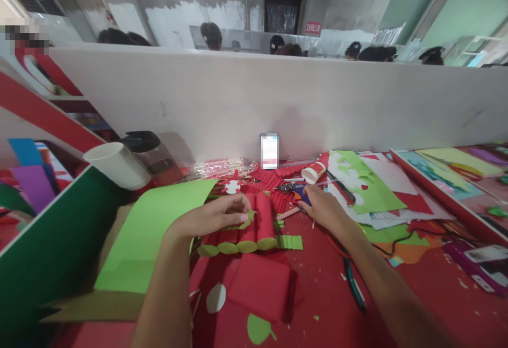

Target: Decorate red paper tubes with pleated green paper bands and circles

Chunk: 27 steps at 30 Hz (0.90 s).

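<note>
My left hand (222, 213) pinches a small piece of green crepe paper (249, 220) between thumb and fingers, just above a row of red paper tubes (265, 216) with round yellow-green ends. A fringed light-green paper strip (289, 242) sticks out to the right of the tubes. My right hand (320, 206) is closed around the blue handle of a glue gun (304, 195), its dark nozzle end pointing left toward the tubes. A folded red paper block (260, 286) lies in front of the tubes. Part of the handle is hidden by my fingers.
A large green sheet (138, 237) and a white cup (117, 164) are at left. Dark-handled pliers (353, 287) lie under my right forearm. Cut green paper (369, 184) is at right, beside a divided tray (428, 192). A phone (270, 151) leans on the white partition (222, 99).
</note>
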### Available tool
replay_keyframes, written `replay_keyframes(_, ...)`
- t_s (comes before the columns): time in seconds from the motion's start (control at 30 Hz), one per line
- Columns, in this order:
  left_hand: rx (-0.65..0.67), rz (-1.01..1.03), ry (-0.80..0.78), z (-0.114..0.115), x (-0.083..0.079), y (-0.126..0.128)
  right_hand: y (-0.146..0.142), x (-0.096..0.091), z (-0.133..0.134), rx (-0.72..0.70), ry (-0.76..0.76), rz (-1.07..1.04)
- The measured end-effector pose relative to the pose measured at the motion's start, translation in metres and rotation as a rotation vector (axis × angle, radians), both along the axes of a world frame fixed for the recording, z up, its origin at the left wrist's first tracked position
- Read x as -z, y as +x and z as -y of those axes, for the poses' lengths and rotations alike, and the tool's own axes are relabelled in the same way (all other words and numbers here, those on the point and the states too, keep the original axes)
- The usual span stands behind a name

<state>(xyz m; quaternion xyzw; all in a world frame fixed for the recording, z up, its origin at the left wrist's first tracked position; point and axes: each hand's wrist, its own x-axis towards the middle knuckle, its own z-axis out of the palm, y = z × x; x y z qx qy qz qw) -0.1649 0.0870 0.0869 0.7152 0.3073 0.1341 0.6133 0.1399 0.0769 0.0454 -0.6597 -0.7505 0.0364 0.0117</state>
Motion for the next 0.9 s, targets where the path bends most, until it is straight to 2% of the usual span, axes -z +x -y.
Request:
replay_keyframes(0.1,0.003,-0.005,0.007,-0.001,0.001,0.001,-0.003,-0.005,0.028,-0.259,-0.117,-0.146)
replay_keyframes(0.17,0.004,-0.008,0.006,-0.001,0.002,0.002,-0.006,-0.003,0.045,-0.35,-0.196,-0.163)
replay_keyframes(0.27,0.005,-0.012,0.003,-0.001,0.002,0.002,-0.01,0.005,0.059,-0.351,-0.226,-0.1)
replay_keyframes(0.4,0.015,-0.013,0.006,0.0,0.003,0.001,-0.008,0.015,0.06,-0.339,-0.172,-0.064)
replay_keyframes(0.6,0.015,-0.008,0.004,-0.002,0.004,0.001,-0.001,0.016,0.058,-0.374,-0.153,-0.171)
replay_keyframes(0.7,0.016,-0.005,0.005,-0.002,0.004,0.001,-0.002,0.016,0.058,-0.341,-0.169,-0.387)
replay_keyframes(0.9,0.01,0.01,-0.009,-0.001,0.003,0.002,-0.009,0.018,0.055,-0.202,-0.311,-1.09)
